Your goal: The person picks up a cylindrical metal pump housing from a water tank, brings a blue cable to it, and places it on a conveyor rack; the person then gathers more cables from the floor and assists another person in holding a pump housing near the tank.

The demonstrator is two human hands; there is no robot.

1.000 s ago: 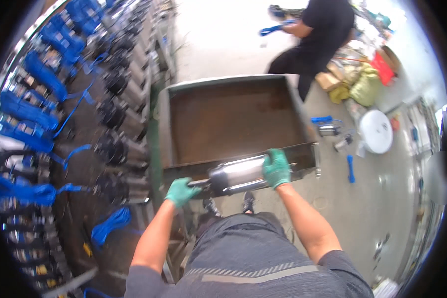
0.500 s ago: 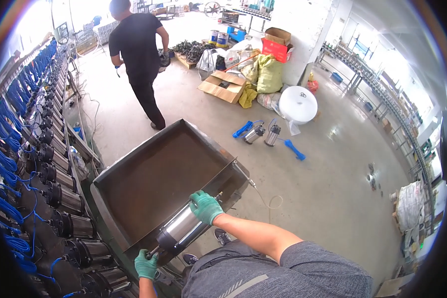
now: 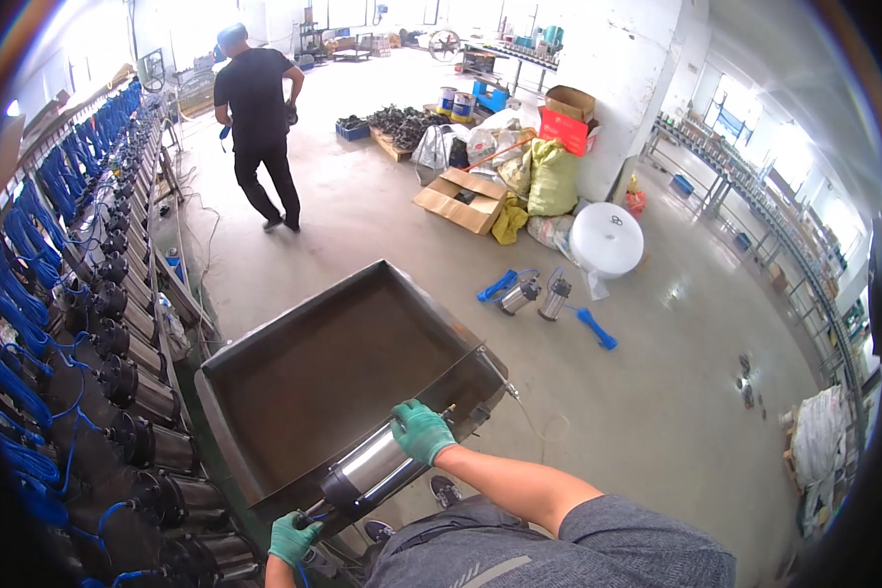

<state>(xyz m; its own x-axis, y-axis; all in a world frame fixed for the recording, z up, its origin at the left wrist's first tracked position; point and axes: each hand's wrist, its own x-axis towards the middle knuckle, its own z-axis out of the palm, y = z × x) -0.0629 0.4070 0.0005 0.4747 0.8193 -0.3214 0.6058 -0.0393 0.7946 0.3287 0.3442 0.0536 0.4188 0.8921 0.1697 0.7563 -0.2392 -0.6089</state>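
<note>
A shiny steel cylindrical submersible pump (image 3: 370,461) with black ends lies along the near edge of a dark, wide metal tank (image 3: 227,431). My right hand (image 3: 421,432), in a green glove, is wrapped over the pump's right end, beside a small brass fitting. At the pump's left end my left hand (image 3: 293,539), gloved the same, is closed round a thin black part that sticks out of it. Its fingertips are partly hidden. A blue cable shows just below that hand.
To my left runs a long row of similar pumps (image 3: 157,446) with coiled blue cables (image 3: 31,323). Two small pumps (image 3: 556,298) stand on the floor beyond the tank, near a white roll (image 3: 606,240), sacks and an open carton (image 3: 461,200). A person (image 3: 257,118) in black is further off.
The person in black has walked further away. My view has tilted up slightly, shifting the scene lower in the picture. Both my hands stay on the pump.
</note>
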